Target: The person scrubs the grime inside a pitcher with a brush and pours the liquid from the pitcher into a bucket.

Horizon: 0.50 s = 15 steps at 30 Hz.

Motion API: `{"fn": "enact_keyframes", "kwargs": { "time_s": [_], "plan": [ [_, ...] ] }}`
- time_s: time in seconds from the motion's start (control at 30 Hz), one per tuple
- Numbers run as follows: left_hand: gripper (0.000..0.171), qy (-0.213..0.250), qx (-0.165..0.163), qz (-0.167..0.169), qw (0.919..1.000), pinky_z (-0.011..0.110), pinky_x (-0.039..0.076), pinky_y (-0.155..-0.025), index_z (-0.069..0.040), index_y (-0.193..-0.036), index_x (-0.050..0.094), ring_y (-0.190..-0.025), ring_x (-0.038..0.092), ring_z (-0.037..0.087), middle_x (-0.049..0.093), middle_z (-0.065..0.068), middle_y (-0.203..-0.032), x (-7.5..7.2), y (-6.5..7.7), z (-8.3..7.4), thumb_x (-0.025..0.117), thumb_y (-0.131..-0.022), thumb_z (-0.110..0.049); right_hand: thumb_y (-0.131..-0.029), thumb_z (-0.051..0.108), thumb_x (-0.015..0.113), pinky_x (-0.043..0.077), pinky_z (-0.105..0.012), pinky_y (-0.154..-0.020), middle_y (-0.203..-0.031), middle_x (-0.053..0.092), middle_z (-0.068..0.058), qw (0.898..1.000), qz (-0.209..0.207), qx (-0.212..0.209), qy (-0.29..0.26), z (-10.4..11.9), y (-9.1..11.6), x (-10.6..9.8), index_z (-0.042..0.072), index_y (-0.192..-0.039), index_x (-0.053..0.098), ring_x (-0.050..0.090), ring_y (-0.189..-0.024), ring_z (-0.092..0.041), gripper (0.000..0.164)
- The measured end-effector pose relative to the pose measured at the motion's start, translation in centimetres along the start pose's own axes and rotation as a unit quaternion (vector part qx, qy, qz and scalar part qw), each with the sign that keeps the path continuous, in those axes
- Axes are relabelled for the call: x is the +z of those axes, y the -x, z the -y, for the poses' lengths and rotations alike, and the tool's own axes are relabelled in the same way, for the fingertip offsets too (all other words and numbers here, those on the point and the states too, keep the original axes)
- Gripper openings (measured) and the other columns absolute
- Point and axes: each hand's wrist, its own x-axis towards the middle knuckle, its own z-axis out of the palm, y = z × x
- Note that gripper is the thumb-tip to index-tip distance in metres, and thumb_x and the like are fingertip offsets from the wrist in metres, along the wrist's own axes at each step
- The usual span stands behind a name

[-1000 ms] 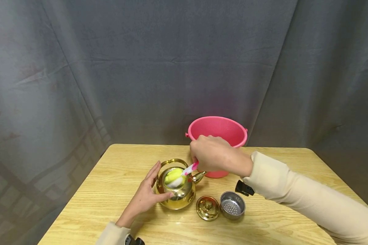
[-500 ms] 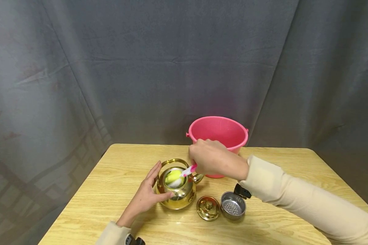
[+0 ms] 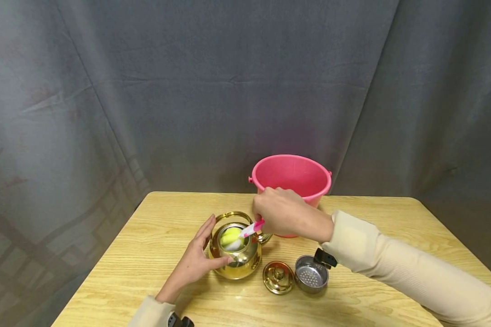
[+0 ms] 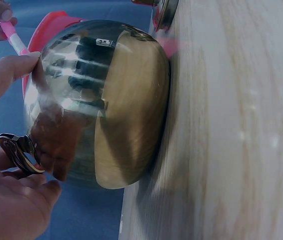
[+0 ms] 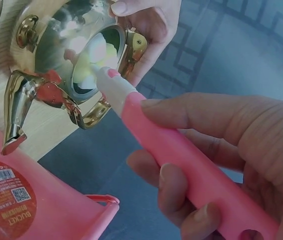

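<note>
The right hand (image 3: pixel 284 213) grips the pink handle of a brush (image 5: pixel 169 147), its thumb laid along the top and its fingers curled beneath. The brush slants down to a yellow-and-white sponge head (image 3: pixel 231 237) inside the mouth of the gold kettle (image 3: pixel 238 271). The left hand (image 3: pixel 193 262) is spread around the kettle's left side, holding it, its thumb on the shoulder and its fingers by the handle mount. The kettle stands upright on the wooden counter (image 3: pixel 127 254), spout to the right. Near it lies a gold lid (image 3: pixel 278 279), with a perforated metal strainer (image 3: pixel 310 278) just beside. Behind the right hand stands a pink bucket (image 3: pixel 290 170), before a grey curtain (image 3: pixel 229 91).
</note>
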Motion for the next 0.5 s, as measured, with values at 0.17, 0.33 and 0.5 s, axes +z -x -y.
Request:
{"fn": "enact_keyframes", "kwargs": {
  "time_s": [0.17, 0.33, 0.5],
  "plan": [
    [0.110, 0.014, 0.001, 0.002, 0.9999, 0.043, 0.021, -0.113, -0.006, -0.154, 0.022, -0.143, 0.018, 0.030, 0.014, 0.003, -0.160, 0.00, 0.07, 0.01, 0.089, -0.069, -0.029, -0.070, 0.008, 0.081, 0.046, -0.026, -0.044, -0.055, 0.051, 0.014, 1.000, -0.001, -0.008, -0.011, -0.16, -0.01, 0.14, 0.024, -0.061, 0.065, 0.050, -0.051, -0.013, 0.024],
    [0.111, 0.012, -0.001, 0.003, 0.9999, 0.041, 0.021, -0.113, -0.007, -0.154, 0.022, -0.143, 0.019, 0.029, 0.014, 0.002, -0.160, 0.05, 0.02, -0.14, 0.089, -0.068, -0.029, -0.069, 0.008, 0.083, 0.046, -0.026, -0.045, -0.058, 0.052, 0.016, 1.000, -0.002, -0.012, -0.025, -0.47, 0.13, 0.23, 0.024, -0.064, 0.067, 0.050, -0.051, -0.012, 0.023],
    [0.112, 0.001, -0.005, 0.005, 1.0000, 0.038, 0.022, -0.113, -0.008, -0.154, 0.022, -0.142, 0.020, 0.025, 0.014, -0.002, -0.159, 0.10, -0.08, -0.35, 0.089, -0.067, -0.029, -0.069, 0.012, 0.085, 0.047, -0.028, -0.046, -0.063, 0.054, 0.016, 1.000, 0.000, -0.007, -0.024, -0.73, 0.30, 0.27, 0.024, -0.070, 0.069, 0.051, -0.053, -0.012, 0.020]
  ]
}}
